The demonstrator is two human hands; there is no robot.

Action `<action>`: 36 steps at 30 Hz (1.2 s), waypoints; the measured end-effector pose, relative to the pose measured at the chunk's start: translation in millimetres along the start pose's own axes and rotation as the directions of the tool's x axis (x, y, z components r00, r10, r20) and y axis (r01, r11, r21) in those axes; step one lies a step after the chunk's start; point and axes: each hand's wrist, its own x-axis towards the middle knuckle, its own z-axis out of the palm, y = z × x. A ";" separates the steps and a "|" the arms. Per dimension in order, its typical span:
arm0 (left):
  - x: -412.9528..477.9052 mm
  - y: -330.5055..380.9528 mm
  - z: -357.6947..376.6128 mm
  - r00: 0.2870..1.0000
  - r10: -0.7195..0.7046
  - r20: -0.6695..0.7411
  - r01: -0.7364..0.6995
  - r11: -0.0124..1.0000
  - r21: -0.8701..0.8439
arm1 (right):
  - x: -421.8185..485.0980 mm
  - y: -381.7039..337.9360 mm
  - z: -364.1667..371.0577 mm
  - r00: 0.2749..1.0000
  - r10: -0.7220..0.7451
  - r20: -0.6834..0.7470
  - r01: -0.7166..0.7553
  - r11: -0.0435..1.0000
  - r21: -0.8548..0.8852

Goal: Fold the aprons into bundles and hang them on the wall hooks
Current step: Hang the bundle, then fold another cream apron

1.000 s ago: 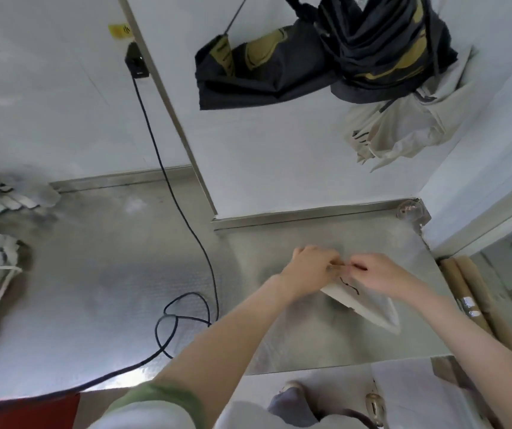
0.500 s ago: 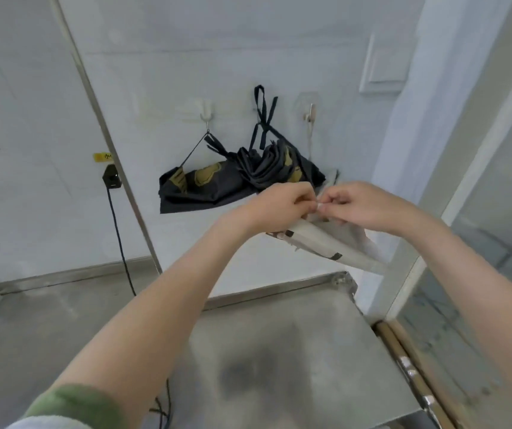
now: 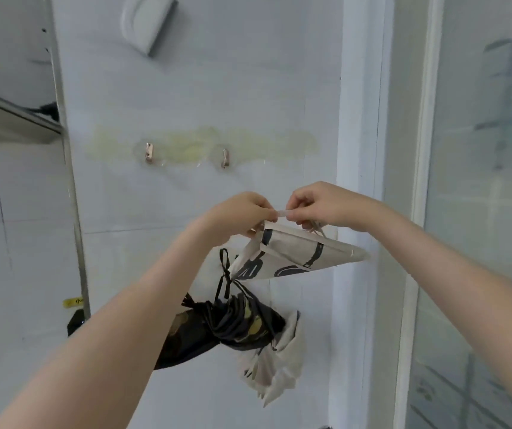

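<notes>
White glossy wall tiles carry two small metal hooks, the left hook and the right hook, set in yellowed adhesive residue. Below them the left hand and right hand each pinch, fingers clamped, what looks like a thin strap of the folded cream apron bundle. Its printed cloth lies long-axis sideways under the knuckles. Both hooks sit above and leftward, nearer the left hand. A dark apron bundle hangs lower.
</notes>
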 end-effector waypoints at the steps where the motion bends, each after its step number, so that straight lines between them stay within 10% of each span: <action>1: 5.6 2.1 -8.1 1.000 -0.014 -0.027 0.013 1.000 -0.024 | 9.9 -4.9 -4.3 1.000 -0.015 -0.011 0.015 1.000 0.008; 18: 48.7 -18.6 -83.4 0.866 -0.032 -0.499 -0.061 0.984 -0.167 | 125.0 -63.8 -10.1 0.944 -0.249 -0.219 0.250 0.968 -0.023; 36: 81.9 -21.4 -102.2 0.882 -0.252 -0.399 0.143 0.948 -0.283 | 165.9 -77.6 -6.7 0.976 -0.135 -0.170 0.088 0.963 -0.254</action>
